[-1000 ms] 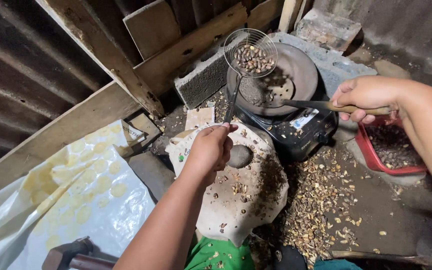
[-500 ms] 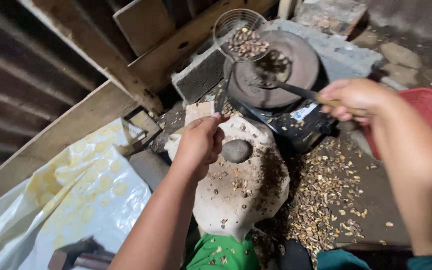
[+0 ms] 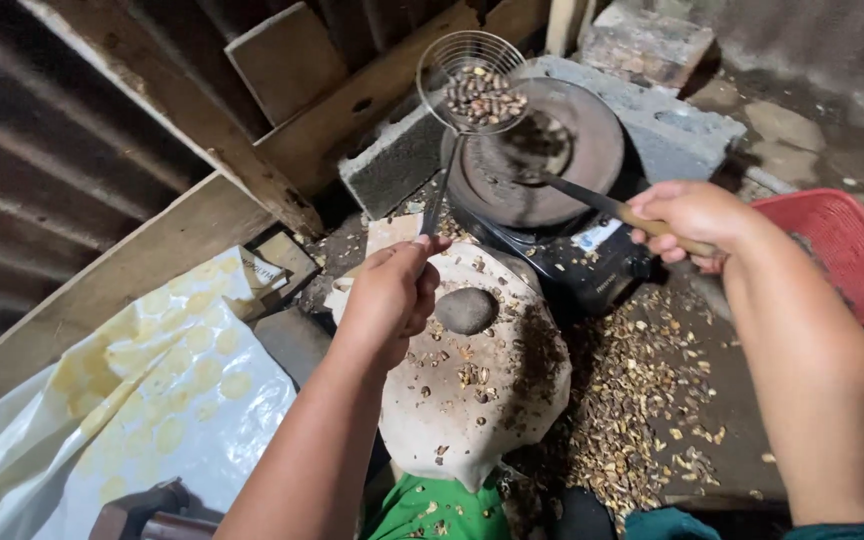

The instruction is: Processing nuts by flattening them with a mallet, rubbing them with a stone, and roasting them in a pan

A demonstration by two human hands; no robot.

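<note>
Fingers of the left hand [image 3: 389, 297] are closing round the thin handle of a wire skimmer [image 3: 472, 85], whose basket (loaded with dark nuts [image 3: 484, 97]) is hanging over the round pan [image 3: 552, 150]. Right hand [image 3: 689, 217] is gripping a wooden-handled spatula [image 3: 592, 200] reaching into that pan. A grey stone [image 3: 466, 310] is lying just beside the left hand on the pale slab [image 3: 482, 410].

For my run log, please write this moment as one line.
left hand: holds wire skimmer with nuts | right hand: holds spatula in pan
</note>
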